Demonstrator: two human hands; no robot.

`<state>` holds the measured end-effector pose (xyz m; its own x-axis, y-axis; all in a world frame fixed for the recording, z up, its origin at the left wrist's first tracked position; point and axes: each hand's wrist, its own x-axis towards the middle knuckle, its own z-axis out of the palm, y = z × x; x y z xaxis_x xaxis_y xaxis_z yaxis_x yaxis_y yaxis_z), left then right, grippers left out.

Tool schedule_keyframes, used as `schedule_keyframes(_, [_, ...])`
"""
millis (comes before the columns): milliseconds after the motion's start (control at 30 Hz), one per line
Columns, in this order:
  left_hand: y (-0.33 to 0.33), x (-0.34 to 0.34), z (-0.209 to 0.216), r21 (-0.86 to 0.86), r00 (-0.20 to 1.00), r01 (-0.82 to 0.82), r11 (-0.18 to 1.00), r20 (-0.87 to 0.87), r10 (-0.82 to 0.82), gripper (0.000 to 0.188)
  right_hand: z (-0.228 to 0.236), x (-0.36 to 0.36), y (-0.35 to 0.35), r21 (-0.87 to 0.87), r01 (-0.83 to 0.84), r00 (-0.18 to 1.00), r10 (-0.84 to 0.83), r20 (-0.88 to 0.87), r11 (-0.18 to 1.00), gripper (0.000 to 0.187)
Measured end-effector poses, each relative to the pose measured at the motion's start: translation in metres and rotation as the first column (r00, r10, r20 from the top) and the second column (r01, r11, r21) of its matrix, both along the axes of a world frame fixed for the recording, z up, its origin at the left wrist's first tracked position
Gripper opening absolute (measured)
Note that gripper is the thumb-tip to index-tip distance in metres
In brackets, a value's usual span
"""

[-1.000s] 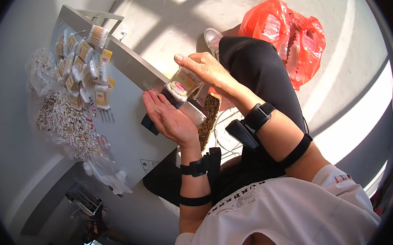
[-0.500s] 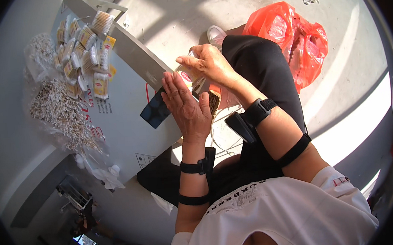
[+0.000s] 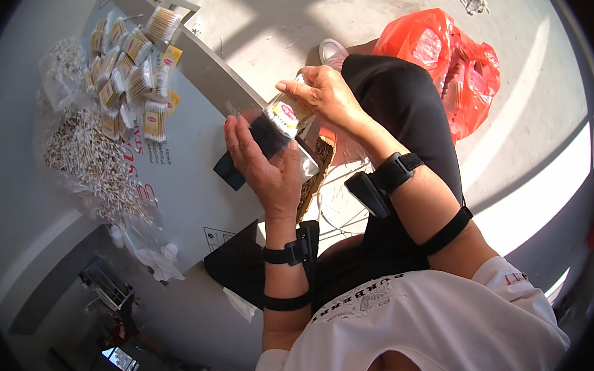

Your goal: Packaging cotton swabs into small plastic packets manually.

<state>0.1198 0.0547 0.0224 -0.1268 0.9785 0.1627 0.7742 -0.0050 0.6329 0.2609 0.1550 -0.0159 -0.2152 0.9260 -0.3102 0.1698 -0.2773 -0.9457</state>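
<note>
My right hand [image 3: 325,94] pinches the top of a small clear packet of cotton swabs [image 3: 285,114] with a yellow and red label. My left hand [image 3: 265,167] is raised just below it, palm toward me, fingers spread against a clear plastic sleeve [image 3: 295,154] that the packet sits in. Both hands are held over the edge of a pale grey table [image 3: 193,179]. A dark blue flat piece [image 3: 230,169] lies on the table behind my left hand.
Several finished swab packets [image 3: 130,66] are piled at the table's far left, beside a heap of loose swabs [image 3: 85,162] on clear plastic. An orange plastic bag [image 3: 450,64] lies on the concrete floor to the right. A woven sandal [image 3: 316,170] sits under my hands.
My left hand has turned from palm-up to upright and closed in against the packet. My right hand has kept its hold on the packet's top and lifted slightly.
</note>
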Motion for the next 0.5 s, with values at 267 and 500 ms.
schedule_keyframes(267, [0.005, -0.002, -0.005, 0.011, 1.000, 0.005, 1.000, 0.000, -0.005, 0.070, -0.005, -0.005, -0.002, 0.019, 0.085, 0.995, -0.084, -0.061, 0.996, 0.051])
schedule_keyframes(500, [0.021, -0.021, -0.008, -0.025, 0.988, 0.097, 0.995, 0.122, -0.093, 0.061, 0.001, -0.004, -0.004, 0.011, -0.001, 0.999, 0.000, 0.052, 1.000, 0.047])
